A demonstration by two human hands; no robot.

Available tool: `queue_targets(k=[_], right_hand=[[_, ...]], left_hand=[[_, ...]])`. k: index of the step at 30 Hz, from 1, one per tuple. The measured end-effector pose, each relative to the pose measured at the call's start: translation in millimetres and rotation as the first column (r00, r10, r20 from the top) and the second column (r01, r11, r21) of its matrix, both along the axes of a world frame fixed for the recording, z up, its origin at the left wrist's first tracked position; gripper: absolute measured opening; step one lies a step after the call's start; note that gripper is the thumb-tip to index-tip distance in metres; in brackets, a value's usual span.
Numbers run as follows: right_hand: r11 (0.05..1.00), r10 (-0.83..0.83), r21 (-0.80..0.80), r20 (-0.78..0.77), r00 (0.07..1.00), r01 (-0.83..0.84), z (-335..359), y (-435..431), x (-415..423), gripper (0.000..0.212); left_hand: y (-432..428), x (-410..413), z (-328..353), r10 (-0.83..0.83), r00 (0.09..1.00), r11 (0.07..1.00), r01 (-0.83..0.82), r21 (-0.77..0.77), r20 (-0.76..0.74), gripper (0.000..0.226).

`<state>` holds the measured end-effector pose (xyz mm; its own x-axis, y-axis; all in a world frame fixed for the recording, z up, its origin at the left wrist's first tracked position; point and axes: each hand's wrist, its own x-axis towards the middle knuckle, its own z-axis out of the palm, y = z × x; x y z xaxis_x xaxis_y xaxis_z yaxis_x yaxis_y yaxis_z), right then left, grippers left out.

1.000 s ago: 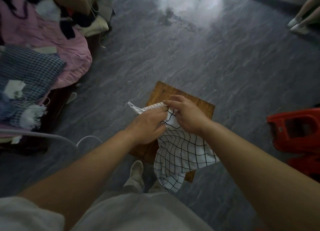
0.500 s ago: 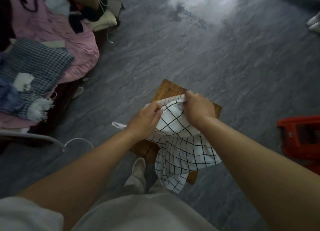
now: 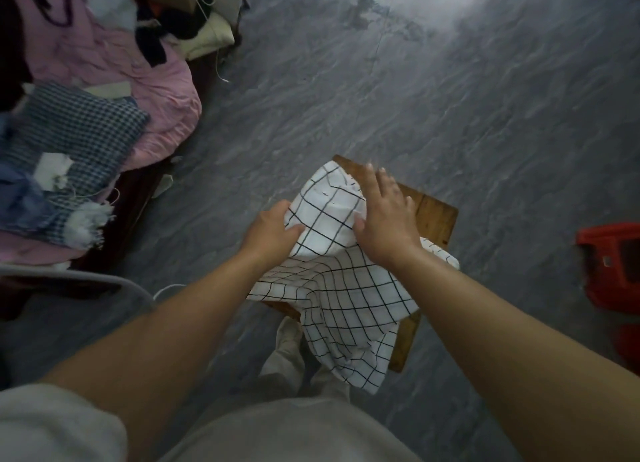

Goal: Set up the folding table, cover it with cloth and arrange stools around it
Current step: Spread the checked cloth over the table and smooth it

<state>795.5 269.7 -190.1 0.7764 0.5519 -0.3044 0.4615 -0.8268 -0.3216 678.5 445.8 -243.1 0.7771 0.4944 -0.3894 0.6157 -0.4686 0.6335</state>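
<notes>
The white black-gridded cloth [image 3: 332,288] is pinched by the left hand [image 3: 273,233] and pressed flat-palmed by the right hand [image 3: 384,219] on the small wooden folding table [image 3: 433,215]. Much cloth hangs off the table's near edge, so it could likely be dragged off if released.

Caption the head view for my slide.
Both hands, left hand and right hand, spread checked cloth over small wooden table.

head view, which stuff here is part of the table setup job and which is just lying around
Part of the job:
- checked cloth
- wooden folding table
- red stool
- left hand, gripping the cloth
- right hand, flat on the cloth

Just lying about:
- pink bedding
- blue checked fabric
- white cable
</notes>
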Motion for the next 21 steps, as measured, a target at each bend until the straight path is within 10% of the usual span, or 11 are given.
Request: queue_targets(k=[12,17,21], right_hand=[[0.953,-0.156,-0.293,-0.236,0.959,0.083,-108,-62,-32,0.078],[0.953,-0.151,-0.295,-0.243,0.958,0.075,-157,-55,-33,0.078],[0.963,-0.111,-0.264,-0.201,0.973,0.056,-186,-48,-30,0.072]], left_hand=[[41,14,-84,0.167,0.957,0.982,-0.142,0.121,-0.236,0.051],[35,18,-116,0.072,0.976,0.906,0.021,0.424,-0.204,0.070],[9,31,-143,-0.339,0.939,0.828,0.330,0.454,-0.063,0.064]])
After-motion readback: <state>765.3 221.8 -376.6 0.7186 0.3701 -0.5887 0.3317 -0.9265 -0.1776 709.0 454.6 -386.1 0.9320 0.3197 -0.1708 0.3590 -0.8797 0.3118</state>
